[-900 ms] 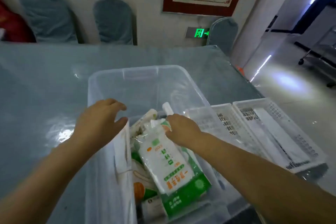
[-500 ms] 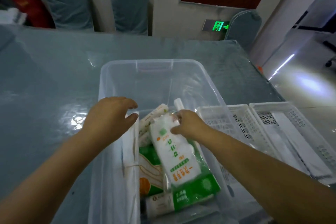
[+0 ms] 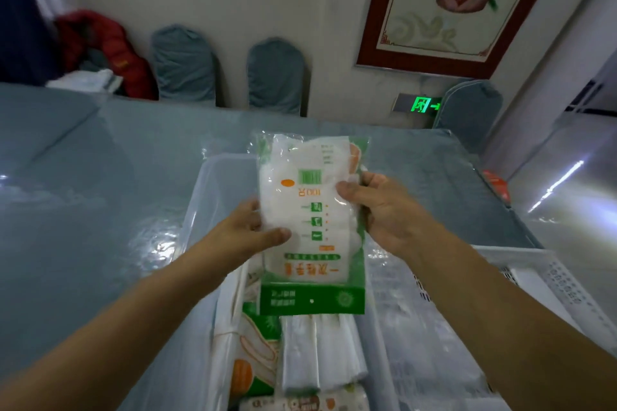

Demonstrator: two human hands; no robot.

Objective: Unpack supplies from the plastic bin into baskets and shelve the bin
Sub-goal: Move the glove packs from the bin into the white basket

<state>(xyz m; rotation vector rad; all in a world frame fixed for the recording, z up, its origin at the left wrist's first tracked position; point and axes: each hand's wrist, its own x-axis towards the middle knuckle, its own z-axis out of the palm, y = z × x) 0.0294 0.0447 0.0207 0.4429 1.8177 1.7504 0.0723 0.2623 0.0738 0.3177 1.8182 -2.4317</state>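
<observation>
**Glove pack lifted clear of the bin**

Lifted since the earlier frames, the glove pack (image 3: 310, 227) hangs mid-frame above the clear bin (image 3: 207, 197). Left hand (image 3: 247, 232) pinches its left edge; right hand (image 3: 384, 210) grips its right. Next, probably, the white basket (image 3: 551, 280) at lower right.

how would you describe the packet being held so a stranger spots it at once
Start at the clear plastic bin on the grey-blue table. Above it, the left hand and right hand hold a flat white packet with green edging. Unlike the packs still lying inside, it is lifted clear.
</observation>
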